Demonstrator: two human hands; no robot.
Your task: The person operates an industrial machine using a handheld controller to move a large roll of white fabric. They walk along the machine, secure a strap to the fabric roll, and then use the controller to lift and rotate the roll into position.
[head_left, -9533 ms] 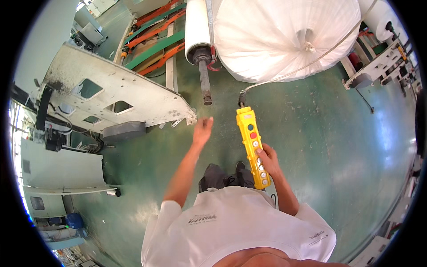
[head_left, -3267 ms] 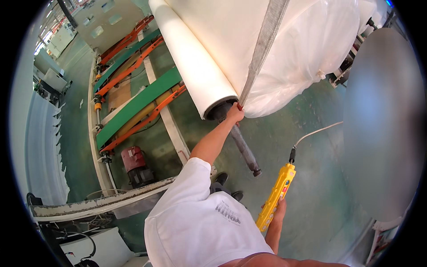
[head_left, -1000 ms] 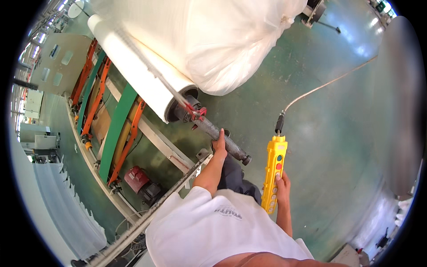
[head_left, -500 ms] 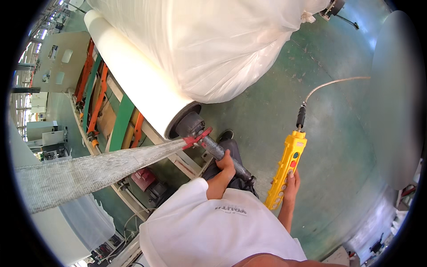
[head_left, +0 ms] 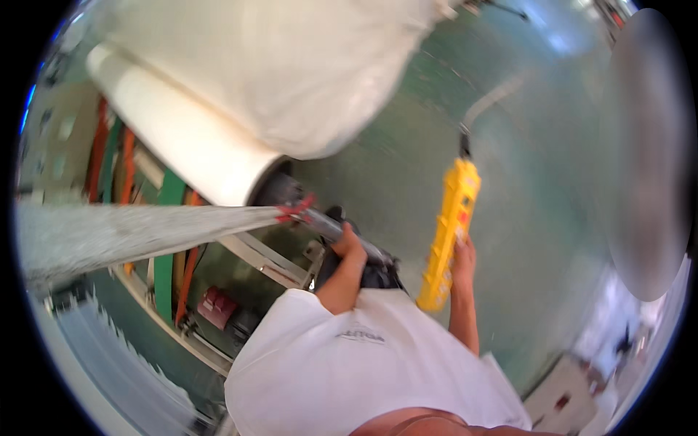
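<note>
My left hand [head_left: 352,245] is closed around the metal shaft [head_left: 324,224] that sticks out of the end of a white roll [head_left: 182,138]. Between that hand and the roll, a red fitting [head_left: 297,210] sits on the shaft. A wide pale lifting sling [head_left: 138,231] runs leftward from it. My right hand [head_left: 463,260] grips a yellow crane pendant control [head_left: 452,225] along its lower half, thumb side by the buttons; its exact finger positions are blurred. From the pendant's top end a cable [head_left: 488,99] leads away.
A large bundle wrapped in white plastic [head_left: 291,73] lies against the roll's far side. Below the roll is a frame with green bars [head_left: 166,254] and orange bars [head_left: 187,280]. A red machine part [head_left: 217,307] is near the frame. Green floor [head_left: 538,211] extends to the right.
The view has shifted and blurred, so roll, shaft and pendant appear further left. The sling lies more level in the picture. Both hands keep their holds.
</note>
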